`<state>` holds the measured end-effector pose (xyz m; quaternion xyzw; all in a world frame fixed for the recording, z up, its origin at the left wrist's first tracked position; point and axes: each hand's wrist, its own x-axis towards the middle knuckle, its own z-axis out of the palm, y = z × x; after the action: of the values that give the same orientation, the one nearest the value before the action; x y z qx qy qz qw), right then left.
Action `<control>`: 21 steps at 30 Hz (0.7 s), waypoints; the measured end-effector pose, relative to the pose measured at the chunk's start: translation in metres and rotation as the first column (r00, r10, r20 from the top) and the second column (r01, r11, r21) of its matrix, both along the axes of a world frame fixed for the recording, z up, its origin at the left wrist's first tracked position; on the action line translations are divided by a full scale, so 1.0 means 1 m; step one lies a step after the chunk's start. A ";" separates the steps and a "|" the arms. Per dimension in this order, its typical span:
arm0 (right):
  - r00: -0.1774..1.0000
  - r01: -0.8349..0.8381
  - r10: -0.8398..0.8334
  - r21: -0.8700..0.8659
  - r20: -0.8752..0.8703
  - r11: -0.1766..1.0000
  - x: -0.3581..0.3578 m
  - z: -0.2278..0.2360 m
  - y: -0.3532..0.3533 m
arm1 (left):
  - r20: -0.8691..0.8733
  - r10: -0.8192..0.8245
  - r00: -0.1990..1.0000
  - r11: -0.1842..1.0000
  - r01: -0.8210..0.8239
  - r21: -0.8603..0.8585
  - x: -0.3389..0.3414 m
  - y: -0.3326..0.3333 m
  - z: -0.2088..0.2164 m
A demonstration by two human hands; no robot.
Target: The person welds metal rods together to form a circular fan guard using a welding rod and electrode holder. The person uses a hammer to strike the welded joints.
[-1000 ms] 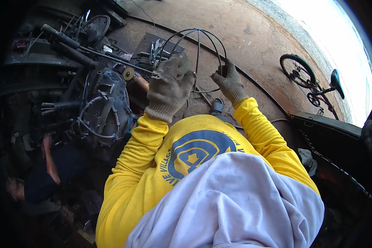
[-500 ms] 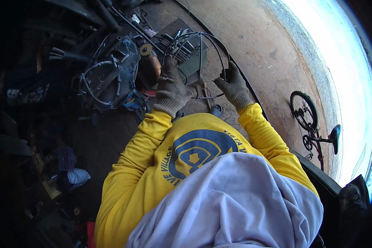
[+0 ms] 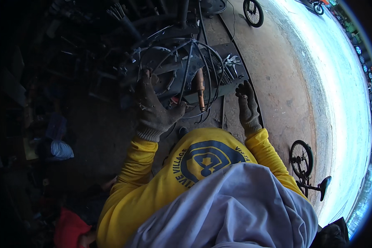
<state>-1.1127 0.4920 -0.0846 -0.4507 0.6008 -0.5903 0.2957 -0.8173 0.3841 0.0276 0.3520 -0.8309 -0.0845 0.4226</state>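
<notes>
A dome-shaped frame of bent metal rods (image 3: 189,64) stands over the work table, its rods meeting at the top. My left hand (image 3: 155,109), in a grey-brown knitted glove, grips its left side, thumb at a lower rod and fingertips farther up. My right hand (image 3: 248,105), gloved too, is off to the right, apart from the frame, with its fingers extended and nothing in them. Behind the rods shows a copper-coloured cylindrical piece (image 3: 200,87). Locking pliers (image 3: 232,60) lie on the table beyond the frame, beside several loose rods.
Dark metal clutter fills the far left, with a bundle of rods (image 3: 118,12) sticking up. A bicycle (image 3: 304,165) is on the ground to the right, and another wheel (image 3: 253,13) shows at the far side. A person in red (image 3: 71,229) is low at the left.
The rod frame has moved left in my left hand and turned. My right hand has let go of it and sits apart. My view has swung left.
</notes>
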 end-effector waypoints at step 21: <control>0.412 -0.450 0.604 0.425 -0.682 0.786 0.114 0.048 -0.434 | 0.124 0.726 0.677 0.635 -0.728 0.259 0.152 0.062 -0.027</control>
<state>-0.9985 0.0577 -0.0364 -0.8007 0.5420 -0.1484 0.2076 -0.6650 0.4465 0.0006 0.7139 -0.5991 -0.0256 0.3615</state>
